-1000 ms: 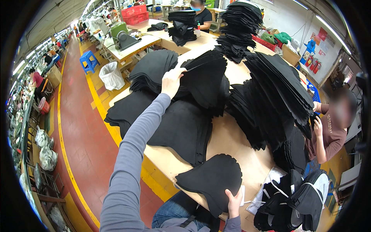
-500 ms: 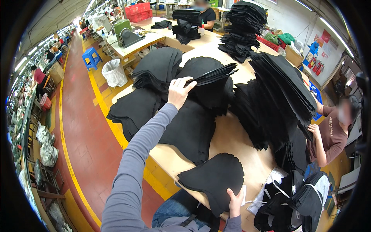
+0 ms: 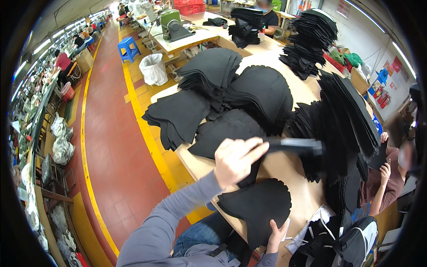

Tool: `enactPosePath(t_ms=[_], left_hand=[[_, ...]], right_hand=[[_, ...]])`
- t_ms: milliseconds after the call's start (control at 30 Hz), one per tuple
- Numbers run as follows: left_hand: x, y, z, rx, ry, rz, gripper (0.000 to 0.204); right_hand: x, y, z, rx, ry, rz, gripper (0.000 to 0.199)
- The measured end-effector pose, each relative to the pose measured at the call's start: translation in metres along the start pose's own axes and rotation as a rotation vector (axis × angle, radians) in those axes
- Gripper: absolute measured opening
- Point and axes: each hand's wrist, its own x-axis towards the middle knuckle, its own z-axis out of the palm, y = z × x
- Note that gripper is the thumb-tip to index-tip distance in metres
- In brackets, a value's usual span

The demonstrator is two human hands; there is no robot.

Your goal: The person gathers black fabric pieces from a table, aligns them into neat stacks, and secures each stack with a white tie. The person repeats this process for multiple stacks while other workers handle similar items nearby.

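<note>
Our left hand (image 3: pixel 235 159) has its fingers pinched together on the edge of a black fabric piece (image 3: pixel 293 144), which we hold raised above the wooden table (image 3: pixel 284 171), its far end blurred and stretching toward the tall leaning stack of black pieces (image 3: pixel 347 120) on the right. Our right hand (image 3: pixel 276 233) lies at the near edge of the table, fingers spread flat against the lower rim of a scalloped black piece (image 3: pixel 258 204) that rests on the wood just below the raised one. Past our left hand the table is crowded: a low pile of black pieces (image 3: pixel 222 131) lies right behind the knuckles, a broad domed pile (image 3: pixel 262 91) and another heap (image 3: pixel 213 66) sit further back, and a pile (image 3: pixel 175 115) overhangs the table's left edge. The leaning stack hems in the bare wood on the right, and beyond it a seated person (image 3: pixel 387 173) works with a hand up against the stack. To the left runs the red floor (image 3: pixel 115 142) with a yellow line, a white bag (image 3: pixel 153 69) and a blue stool (image 3: pixel 128 48).
</note>
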Motion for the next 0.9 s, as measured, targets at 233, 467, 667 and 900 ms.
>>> enactPosePath(t_ms=[233,467,667,900], left_hand=[[-0.038,0.071,-0.067,-0.533,-0.209,-0.099,0.047],[-0.040,0.076,-0.105,-0.541,-0.201,-0.198,0.042],[-0.050,0.042,-0.132,-0.213,-0.183,-0.435,0.037],[-0.034,-0.015,-0.164,-0.369,-0.248,-0.926,0.034]], right_hand=[[0.008,0.014,-0.018,-0.137,-0.071,-0.007,0.061],[0.000,-0.012,0.002,0.024,-0.036,-0.008,0.054],[0.006,0.012,-0.006,0.014,-0.025,-0.023,0.055],[0.002,0.000,-0.002,0.031,-0.027,-0.036,0.057]])
